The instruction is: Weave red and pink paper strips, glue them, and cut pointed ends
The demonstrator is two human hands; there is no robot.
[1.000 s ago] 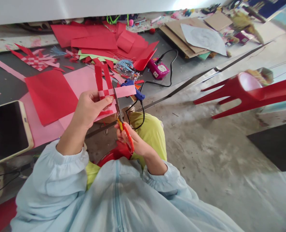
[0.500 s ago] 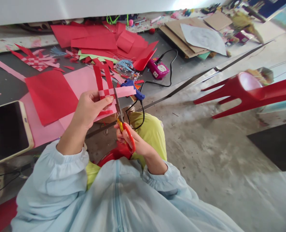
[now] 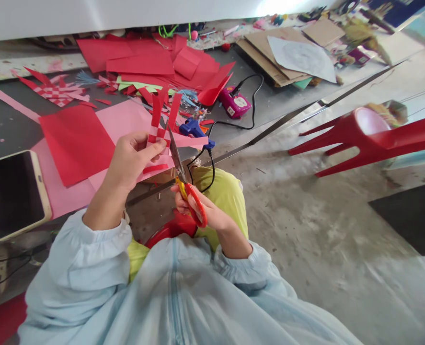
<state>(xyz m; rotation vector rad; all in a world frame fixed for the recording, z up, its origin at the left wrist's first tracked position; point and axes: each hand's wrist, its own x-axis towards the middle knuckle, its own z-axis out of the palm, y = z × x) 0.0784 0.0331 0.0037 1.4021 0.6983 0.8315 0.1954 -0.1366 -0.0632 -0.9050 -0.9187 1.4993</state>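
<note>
My left hand [image 3: 135, 155] pinches a small woven piece of red and pink paper strips [image 3: 157, 135] between thumb and fingers. Loose red ends stick up from the weave, and pink ends reach out to the right. My right hand [image 3: 201, 206] is closed round the red and yellow handles of a pair of scissors [image 3: 178, 163]. The blades point up and lie against the right side of the weave. Below my left hand a red sheet [image 3: 75, 143] lies over pink paper [image 3: 63, 195] on the grey table.
A phone [image 3: 18, 195] lies at the left table edge. Behind are a woven red and pink piece [image 3: 56, 92], red sheets [image 3: 140, 62], a blue glue gun [image 3: 194, 128], a magenta box [image 3: 235, 103] with a black cord, and cardboard [image 3: 266, 60]. A red chair [image 3: 345, 139] is at the right.
The scissors and my right hand have shifted slightly right and down. The woven paper has turned a little, its red ends now leaning right and its pink ends lower.
</note>
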